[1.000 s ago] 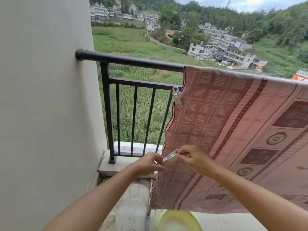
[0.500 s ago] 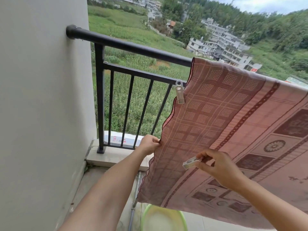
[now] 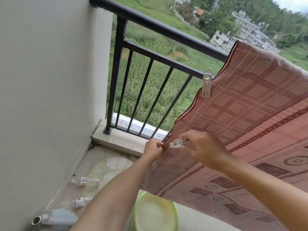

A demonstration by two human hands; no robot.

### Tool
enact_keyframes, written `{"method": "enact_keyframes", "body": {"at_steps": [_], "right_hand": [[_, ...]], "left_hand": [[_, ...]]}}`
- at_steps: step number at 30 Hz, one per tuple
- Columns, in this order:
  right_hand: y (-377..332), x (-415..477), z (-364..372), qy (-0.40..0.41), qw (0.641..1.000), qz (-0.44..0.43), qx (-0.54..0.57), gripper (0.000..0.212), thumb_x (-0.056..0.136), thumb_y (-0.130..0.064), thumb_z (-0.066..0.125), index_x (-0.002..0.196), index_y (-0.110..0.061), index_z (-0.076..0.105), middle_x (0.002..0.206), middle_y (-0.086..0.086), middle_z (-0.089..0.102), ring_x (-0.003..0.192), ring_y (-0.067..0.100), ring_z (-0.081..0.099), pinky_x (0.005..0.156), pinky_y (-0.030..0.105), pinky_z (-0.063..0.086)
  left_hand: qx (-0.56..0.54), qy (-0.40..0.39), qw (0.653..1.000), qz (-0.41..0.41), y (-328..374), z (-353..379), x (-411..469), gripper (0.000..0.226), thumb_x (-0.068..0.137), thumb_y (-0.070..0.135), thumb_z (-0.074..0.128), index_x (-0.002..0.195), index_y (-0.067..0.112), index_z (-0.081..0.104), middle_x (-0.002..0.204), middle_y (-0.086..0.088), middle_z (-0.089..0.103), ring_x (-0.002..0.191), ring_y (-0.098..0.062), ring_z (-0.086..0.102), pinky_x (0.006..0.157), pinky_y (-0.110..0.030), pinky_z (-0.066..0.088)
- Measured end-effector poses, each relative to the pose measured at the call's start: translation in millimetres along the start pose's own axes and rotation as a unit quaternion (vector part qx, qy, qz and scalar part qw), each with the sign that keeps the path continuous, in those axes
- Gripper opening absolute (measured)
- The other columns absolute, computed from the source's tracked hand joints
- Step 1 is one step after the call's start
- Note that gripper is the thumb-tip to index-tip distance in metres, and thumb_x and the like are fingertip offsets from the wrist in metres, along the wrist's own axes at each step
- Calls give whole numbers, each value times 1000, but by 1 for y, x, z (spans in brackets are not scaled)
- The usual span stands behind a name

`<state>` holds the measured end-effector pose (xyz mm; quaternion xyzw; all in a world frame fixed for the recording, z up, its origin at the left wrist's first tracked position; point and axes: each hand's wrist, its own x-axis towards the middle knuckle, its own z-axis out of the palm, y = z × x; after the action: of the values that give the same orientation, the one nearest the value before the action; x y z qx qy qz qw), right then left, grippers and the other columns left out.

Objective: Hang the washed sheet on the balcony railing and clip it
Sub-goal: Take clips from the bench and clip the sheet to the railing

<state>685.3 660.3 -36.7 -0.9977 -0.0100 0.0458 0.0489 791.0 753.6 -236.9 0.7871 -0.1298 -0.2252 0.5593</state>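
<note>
One sheet (image 3: 250,105) drapes the railing (image 3: 158,27), one clip (image 3: 207,85) at its mid-rail; below it, left hand (image 3: 154,148) pinches the sheet's edge, right hand (image 3: 204,150) pinches a second clip (image 3: 178,143).

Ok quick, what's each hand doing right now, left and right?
Left hand: closed, pinching the edge of the sheet.
Right hand: closed, holding a white clip.
</note>
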Motion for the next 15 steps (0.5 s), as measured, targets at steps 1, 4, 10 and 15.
{"method": "enact_keyframes", "body": {"at_steps": [1, 4, 10, 15], "right_hand": [[-4, 13, 2, 1, 999, -24, -26, 24, 90, -32, 64, 112, -22, 65, 102, -11, 67, 83, 6, 62, 71, 17, 47], [-13, 50, 11, -30, 993, -53, -106, 7, 92, -25, 63, 94, -19, 66, 85, -8, 65, 74, 5, 59, 66, 17, 46], [-17, 75, 11, -68, 974, -72, -205, 17, 97, -21, 54, 82, -19, 61, 68, -8, 55, 58, 5, 49, 65, 21, 52], [-11, 85, 17, -119, 953, -88, -263, 21, 97, -16, 50, 83, -20, 65, 71, -5, 61, 62, 13, 58, 62, 28, 55]], "left_hand": [[11, 12, 1000, 1, -4, -2, 0, 37, 66, 36, 53, 72, 6, 73, 70, -15, 69, 60, -21, 56, 55, -36, 46], [40, 32, 999, 4, -11, -9, 0, 18, 77, 10, 55, 73, 6, 73, 74, -12, 70, 70, -23, 59, 63, -34, 46], [3, 70, 997, 18, -7, -6, -22, 24, 76, 11, 56, 87, 9, 77, 88, -6, 75, 86, -21, 66, 79, -32, 52], [-27, 87, 996, 17, -4, 1, -18, 18, 80, 11, 62, 91, 11, 78, 87, -5, 75, 85, -20, 67, 75, -29, 52]]}}
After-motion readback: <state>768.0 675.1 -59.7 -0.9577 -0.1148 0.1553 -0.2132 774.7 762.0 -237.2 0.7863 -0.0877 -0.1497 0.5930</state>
